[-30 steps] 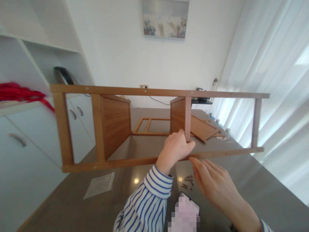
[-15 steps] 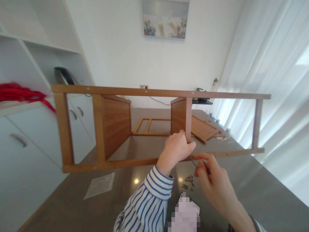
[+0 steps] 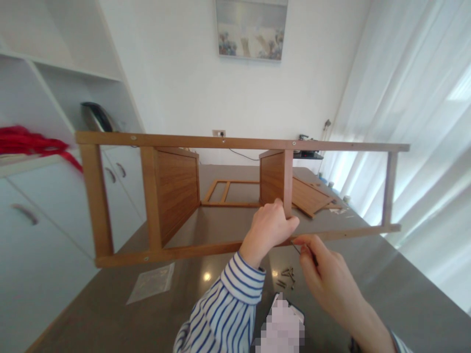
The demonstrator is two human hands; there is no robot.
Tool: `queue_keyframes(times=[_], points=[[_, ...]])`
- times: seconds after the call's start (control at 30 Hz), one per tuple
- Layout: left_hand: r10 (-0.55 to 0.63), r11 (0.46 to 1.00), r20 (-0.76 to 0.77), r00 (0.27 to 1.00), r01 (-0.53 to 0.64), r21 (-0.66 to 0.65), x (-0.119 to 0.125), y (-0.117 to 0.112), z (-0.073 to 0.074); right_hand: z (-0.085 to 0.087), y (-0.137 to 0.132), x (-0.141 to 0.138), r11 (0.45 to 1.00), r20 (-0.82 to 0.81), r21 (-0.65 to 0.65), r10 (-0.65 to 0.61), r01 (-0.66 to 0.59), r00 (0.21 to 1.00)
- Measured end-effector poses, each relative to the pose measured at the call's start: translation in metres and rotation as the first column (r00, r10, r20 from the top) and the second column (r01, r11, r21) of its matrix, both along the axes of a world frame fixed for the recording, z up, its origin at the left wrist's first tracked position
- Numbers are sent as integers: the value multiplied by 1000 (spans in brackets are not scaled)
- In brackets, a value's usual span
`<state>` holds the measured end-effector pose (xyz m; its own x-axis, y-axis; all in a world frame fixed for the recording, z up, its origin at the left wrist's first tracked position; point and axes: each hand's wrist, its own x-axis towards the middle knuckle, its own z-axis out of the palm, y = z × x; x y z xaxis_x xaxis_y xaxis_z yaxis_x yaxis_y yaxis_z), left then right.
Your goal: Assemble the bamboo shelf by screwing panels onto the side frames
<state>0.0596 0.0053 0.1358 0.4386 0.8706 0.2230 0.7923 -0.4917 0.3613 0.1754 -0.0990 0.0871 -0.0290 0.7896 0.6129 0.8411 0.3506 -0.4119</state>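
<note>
Wooden crossbar [image 3: 288, 181] gripped by the left hand [image 3: 268, 225], most fingertips hidden; right hand [image 3: 329, 274] pinching a half-covered metal rod [image 3: 296, 247]; near edge of table [image 3: 110, 314] cut off.

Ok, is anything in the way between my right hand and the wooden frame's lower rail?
Nothing visible: the thin metal rod in your right hand runs up to the lower rail. Your left hand grips the crosspiece nearby; the screws lie below, on the table.

1 head-worn camera looks forward and down (from close by) at the wooden frame [image 3: 253, 143].
</note>
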Motion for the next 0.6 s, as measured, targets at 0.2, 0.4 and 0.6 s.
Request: queue_keyframes(times=[0.2, 0.4, 0.6], points=[[4, 1000, -1, 1000, -4, -6, 0, -1, 1, 1, 0, 1, 999, -45, -35, 20, -21, 999], [7, 1000, 6, 1000, -7, 4, 0, 0, -4, -8, 1, -3, 986, -289, -168, -50, 1, 956], [1, 999, 15, 1000, -2, 34, 1, 1, -5, -17, 1, -4, 980, -442, -200, -92, 3, 892]])
